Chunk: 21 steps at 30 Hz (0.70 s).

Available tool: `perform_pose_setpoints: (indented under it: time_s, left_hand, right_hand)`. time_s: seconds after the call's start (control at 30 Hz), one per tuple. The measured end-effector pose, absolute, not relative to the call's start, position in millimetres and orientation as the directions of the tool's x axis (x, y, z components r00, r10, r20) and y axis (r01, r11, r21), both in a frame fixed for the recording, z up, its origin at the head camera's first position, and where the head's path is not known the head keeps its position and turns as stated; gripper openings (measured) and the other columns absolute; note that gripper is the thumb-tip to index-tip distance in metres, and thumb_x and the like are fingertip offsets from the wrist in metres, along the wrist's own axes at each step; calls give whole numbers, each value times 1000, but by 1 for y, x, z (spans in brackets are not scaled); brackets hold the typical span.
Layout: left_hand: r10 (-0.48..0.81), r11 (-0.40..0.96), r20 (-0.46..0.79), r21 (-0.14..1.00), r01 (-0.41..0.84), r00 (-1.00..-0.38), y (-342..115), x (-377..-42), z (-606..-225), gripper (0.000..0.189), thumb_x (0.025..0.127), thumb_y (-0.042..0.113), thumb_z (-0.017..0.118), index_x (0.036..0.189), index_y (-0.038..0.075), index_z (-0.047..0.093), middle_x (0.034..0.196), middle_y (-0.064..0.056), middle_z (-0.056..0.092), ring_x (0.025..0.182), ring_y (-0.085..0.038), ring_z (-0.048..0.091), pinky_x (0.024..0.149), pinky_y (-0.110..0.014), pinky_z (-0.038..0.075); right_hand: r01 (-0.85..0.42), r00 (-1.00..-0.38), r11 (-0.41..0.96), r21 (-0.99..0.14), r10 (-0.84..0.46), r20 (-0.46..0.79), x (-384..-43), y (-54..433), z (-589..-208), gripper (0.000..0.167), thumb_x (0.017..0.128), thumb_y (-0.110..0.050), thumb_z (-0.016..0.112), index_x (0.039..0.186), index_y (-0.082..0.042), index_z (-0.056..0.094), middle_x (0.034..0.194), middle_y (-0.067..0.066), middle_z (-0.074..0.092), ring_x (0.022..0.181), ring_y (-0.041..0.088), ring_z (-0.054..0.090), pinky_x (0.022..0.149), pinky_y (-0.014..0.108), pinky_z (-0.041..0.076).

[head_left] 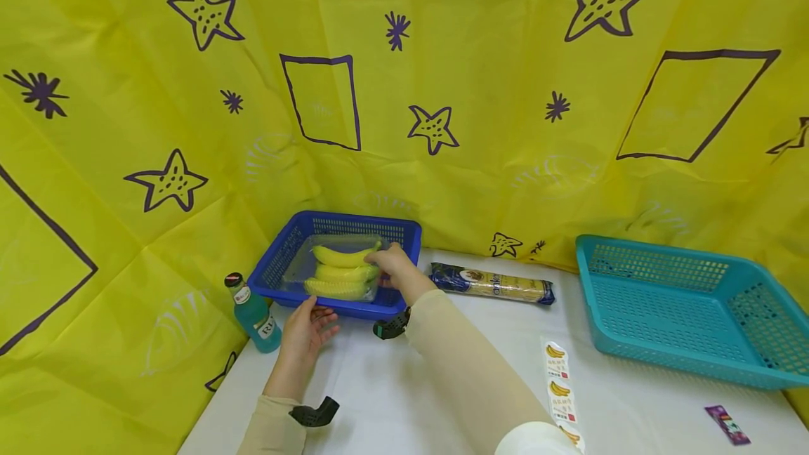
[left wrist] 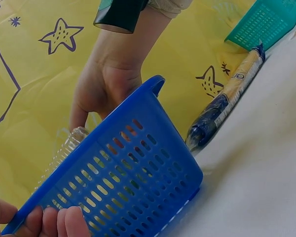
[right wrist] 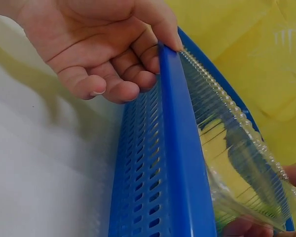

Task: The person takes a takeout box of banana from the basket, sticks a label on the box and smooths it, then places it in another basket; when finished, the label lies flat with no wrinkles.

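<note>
Our right hand point(head_left: 393, 265) pinches a clear ribbed plastic box point(head_left: 300, 269) of yellow bananas point(head_left: 341, 274) inside the blue perforated plastic basket point(head_left: 360, 308); our left hand point(head_left: 305, 334) clamps the basket's near rim. Positioning, we judge; next calls for settling the box, then release.

Creased yellow cloth point(head_left: 493, 34) printed with dark-outlined starfish point(head_left: 204, 16) hangs along the far and left sides of the white tabletop point(head_left: 392, 399).

Head view faces forward-down; close wrist views share the basket point(right wrist: 185, 138).
</note>
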<state>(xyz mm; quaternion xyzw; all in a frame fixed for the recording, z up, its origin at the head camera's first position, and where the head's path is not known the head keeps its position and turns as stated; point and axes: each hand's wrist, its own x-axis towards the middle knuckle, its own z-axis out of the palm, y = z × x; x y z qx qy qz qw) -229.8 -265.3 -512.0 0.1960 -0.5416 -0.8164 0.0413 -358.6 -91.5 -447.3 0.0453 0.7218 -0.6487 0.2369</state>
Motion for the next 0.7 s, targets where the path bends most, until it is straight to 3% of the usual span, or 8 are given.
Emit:
perform_pose_setpoints:
  time_s: [0.13, 0.27, 0.33, 0.4, 0.47, 0.53, 0.6, 0.7]
  left_hand:
    - [-281, -403, -273, 904, -146, -920, -265, -229, -512, 33, 106, 36, 42, 99, 7, 55, 85, -1, 61, 78, -14, 65, 73, -34, 60]
    - [-255, -388, -280, 906, -167, -926, -264, -227, -513, 40, 105, 40, 43, 85, 9, 57, 78, -1, 61, 76, -16, 65, 73, -37, 60]
    - [-242, -357, -288, 915, -191, -927, -264, -227, -514, 46, 105, 44, 43, 75, 12, 56, 72, -1, 58, 74, -17, 64, 72, -38, 60]
    - [-231, -314, -302, 923, -223, -925, -264, -226, -513, 51, 104, 47, 43, 67, 13, 53, 67, -1, 55, 71, -19, 64, 69, -38, 60]
    - [-216, -254, -304, 935, -247, -928, -262, -226, -510, 54, 104, 47, 43, 63, 13, 50, 63, -2, 53, 68, -21, 64, 67, -38, 60]
    - [-195, -188, -290, 949, -255, -937, -259, -224, -504, 54, 104, 46, 44, 63, 11, 51, 62, -3, 55, 67, -23, 66, 67, -39, 61]
    - [-180, -128, -251, 965, -231, -951, -256, -223, -494, 51, 105, 42, 44, 67, 9, 54, 65, -5, 59, 69, -24, 68, 67, -40, 61]
    - [-192, -66, -153, 988, -143, -969, -253, -221, -476, 43, 106, 34, 43, 82, 3, 60, 77, -8, 66, 74, -22, 70, 69, -38, 62]
  right_hand:
    - [372, -884, 139, -918, -249, -396, -363, -91, -448, 95, 91, -19, 68, 160, -17, 3, 65, -4, 37, 50, 10, 28, 60, 30, 49]
    - [362, -889, 126, -924, -250, -382, -365, -90, -449, 94, 91, -19, 67, 160, -19, 3, 60, -5, 39, 49, 12, 29, 56, 31, 47]
    - [355, -893, 118, -927, -252, -374, -365, -89, -449, 94, 91, -19, 67, 160, -19, 4, 72, -3, 50, 49, 12, 29, 56, 31, 46]
    - [347, -895, 111, -931, -256, -364, -364, -88, -449, 94, 91, -19, 68, 160, -19, 4, 97, 3, 60, 50, 13, 32, 56, 32, 46]
    - [340, -899, 101, -935, -259, -354, -362, -86, -447, 94, 91, -19, 68, 160, -19, 5, 128, 11, 56, 51, 14, 35, 56, 33, 45]
    - [330, -903, 92, -940, -261, -342, -361, -85, -444, 94, 91, -19, 67, 160, -20, 5, 146, 16, 44, 53, 16, 37, 58, 34, 44]
    - [314, -909, 86, -945, -259, -326, -359, -84, -441, 93, 91, -20, 67, 160, -20, 5, 154, 19, 34, 54, 16, 40, 58, 35, 44]
    - [289, -919, 76, -954, -259, -299, -358, -81, -435, 92, 91, -20, 66, 160, -19, 7, 152, 19, 39, 54, 16, 42, 56, 33, 44]
